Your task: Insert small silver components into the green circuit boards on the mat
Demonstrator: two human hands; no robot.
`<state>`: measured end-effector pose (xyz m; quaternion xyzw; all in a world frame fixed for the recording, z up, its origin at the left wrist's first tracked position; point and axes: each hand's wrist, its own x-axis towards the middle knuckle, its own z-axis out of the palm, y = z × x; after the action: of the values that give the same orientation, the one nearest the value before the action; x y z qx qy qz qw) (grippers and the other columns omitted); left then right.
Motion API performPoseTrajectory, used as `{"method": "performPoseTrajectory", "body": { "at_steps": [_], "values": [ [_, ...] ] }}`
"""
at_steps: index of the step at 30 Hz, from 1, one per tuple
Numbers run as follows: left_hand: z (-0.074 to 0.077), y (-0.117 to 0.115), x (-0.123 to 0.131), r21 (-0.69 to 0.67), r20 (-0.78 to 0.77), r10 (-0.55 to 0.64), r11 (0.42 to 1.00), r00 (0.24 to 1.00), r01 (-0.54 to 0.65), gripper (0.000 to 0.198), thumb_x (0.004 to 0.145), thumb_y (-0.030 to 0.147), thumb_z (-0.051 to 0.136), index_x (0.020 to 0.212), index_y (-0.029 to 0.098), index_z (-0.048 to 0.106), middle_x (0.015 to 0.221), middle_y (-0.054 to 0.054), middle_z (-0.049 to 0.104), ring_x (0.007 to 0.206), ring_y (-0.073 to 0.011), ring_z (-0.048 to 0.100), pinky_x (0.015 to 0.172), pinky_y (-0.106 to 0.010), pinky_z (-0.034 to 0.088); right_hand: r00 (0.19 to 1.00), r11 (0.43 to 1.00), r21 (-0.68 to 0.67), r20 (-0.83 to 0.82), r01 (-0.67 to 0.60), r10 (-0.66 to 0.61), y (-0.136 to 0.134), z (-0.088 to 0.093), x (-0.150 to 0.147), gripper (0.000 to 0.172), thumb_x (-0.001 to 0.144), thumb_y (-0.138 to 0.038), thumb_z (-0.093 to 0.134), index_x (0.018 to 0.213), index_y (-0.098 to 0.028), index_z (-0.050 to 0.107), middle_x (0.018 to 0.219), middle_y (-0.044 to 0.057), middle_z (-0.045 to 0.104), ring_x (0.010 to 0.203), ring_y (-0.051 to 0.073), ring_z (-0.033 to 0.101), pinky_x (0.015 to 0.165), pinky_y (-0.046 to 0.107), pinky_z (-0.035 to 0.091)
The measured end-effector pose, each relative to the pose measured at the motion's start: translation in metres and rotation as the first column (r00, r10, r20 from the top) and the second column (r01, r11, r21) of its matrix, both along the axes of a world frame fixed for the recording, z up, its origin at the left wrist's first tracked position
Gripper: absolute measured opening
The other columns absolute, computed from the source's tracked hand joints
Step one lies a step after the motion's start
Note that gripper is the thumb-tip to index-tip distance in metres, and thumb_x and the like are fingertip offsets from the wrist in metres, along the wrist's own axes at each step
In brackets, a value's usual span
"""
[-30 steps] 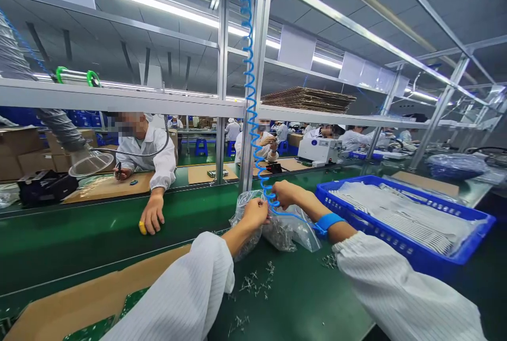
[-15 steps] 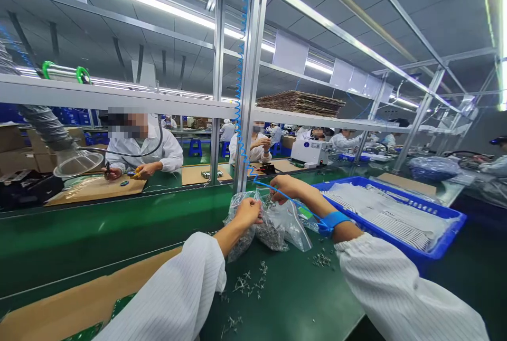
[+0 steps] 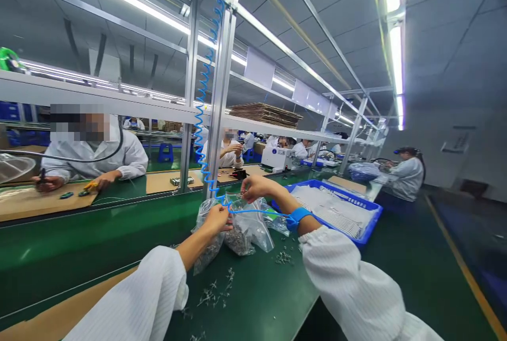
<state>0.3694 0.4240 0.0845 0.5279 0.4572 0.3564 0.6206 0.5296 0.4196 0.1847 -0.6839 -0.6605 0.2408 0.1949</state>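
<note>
My left hand (image 3: 219, 218) is closed, its fingers pinching the rim of a clear plastic bag (image 3: 238, 240) full of small metal parts. Just above the bag's mouth, my right hand (image 3: 257, 187) has its fingertips pinched together; whatever is between them is too small to make out. Another clear bag of parts (image 3: 208, 251) stands against it on the left, partly behind my left wrist. Loose small metal parts (image 3: 212, 294) lie scattered on the green table in front, with a second small pile (image 3: 284, 257) to the right. A blue wrist strap (image 3: 300, 217) is around my right wrist.
Behind the right arm is a blue basket (image 3: 374, 227) with rows of white parts. A blue coiled cord (image 3: 203, 145) hangs along a metal post (image 3: 217, 119) and runs to the strap. Cardboard (image 3: 79, 299) lies front left. Across the bench a co-worker (image 3: 95, 156) holds tools.
My right hand has lifted slightly out of the bag's opening. The left hand keeps its pinch on the bag. The whole view has turned to the right.
</note>
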Motion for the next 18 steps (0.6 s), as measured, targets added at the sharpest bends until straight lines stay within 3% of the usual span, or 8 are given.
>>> {"method": "performPoseTrajectory", "body": {
  "at_steps": [6,14,18],
  "values": [
    [0.0,-0.001,-0.002,-0.046,0.055,0.04,0.998,0.998,-0.038,0.03,0.096,0.036,0.062,0.119,0.016,0.061,0.114,-0.007,0.065,0.092,-0.0184,0.066,0.078,-0.037,0.059,0.996,0.999,0.015,-0.075,-0.039,0.04,-0.003,0.005,0.003,0.018,0.071,-0.006,0.075,0.072,-0.017,0.06,0.06,-0.002,0.066,0.06,0.016,0.07,0.061,0.025,0.061],
    [0.009,-0.017,-0.014,-0.031,0.228,0.196,0.981,0.954,-0.194,0.029,0.097,0.036,0.061,0.118,0.017,0.061,0.114,-0.007,0.065,0.091,-0.0176,0.066,0.076,-0.036,0.059,0.975,0.983,0.082,-0.138,-0.164,0.174,-0.028,0.038,0.009,0.015,0.071,-0.015,0.076,0.076,-0.017,0.063,0.071,0.001,0.071,0.068,0.018,0.071,0.064,0.025,0.059],
    [0.011,-0.03,-0.031,-0.163,0.285,0.164,0.979,0.944,-0.121,0.036,0.098,0.044,0.057,0.12,0.016,0.059,0.113,-0.007,0.065,0.09,-0.0179,0.066,0.076,-0.036,0.059,0.95,0.969,0.058,-0.187,-0.242,0.248,-0.041,0.034,-0.007,0.023,0.067,-0.023,0.082,0.079,-0.019,0.063,0.071,-0.001,0.069,0.071,0.017,0.07,0.068,0.026,0.06]
  ]
}}
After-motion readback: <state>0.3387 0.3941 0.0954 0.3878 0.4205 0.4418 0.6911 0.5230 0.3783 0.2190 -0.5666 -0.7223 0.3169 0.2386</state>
